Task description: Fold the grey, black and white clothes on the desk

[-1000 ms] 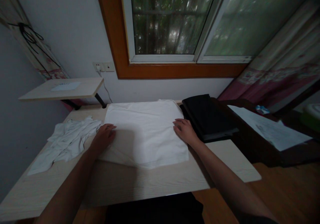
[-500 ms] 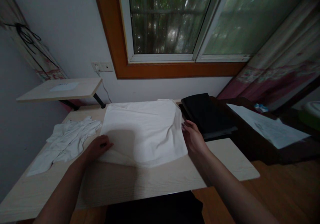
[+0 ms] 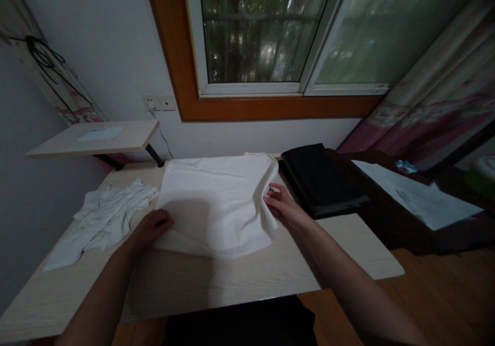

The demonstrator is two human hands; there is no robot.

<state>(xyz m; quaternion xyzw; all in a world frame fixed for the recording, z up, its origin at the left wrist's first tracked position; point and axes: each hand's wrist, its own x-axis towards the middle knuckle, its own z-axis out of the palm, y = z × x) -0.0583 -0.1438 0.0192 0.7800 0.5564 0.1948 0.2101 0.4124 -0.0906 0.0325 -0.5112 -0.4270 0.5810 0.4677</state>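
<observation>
A white folded cloth (image 3: 216, 201) lies spread in the middle of the light wooden table (image 3: 240, 274). My right hand (image 3: 281, 206) pinches the cloth's right edge and has lifted it a little, so the fabric bunches there. My left hand (image 3: 151, 226) rests on the cloth's lower left edge with its fingers curled on the fabric. A crumpled white garment (image 3: 101, 218) lies on the table to the left of my left hand.
A folded black cloth (image 3: 320, 178) sits at the table's right back corner. A dark side table with a white paper sheet (image 3: 415, 195) stands to the right. A small raised shelf (image 3: 95, 137) is at the back left, below a wall socket (image 3: 159, 103).
My right hand moved from lying flat on the cloth to its right edge, then took hold of that edge and pulled it inward. My left hand slid down to the cloth's lower left edge.
</observation>
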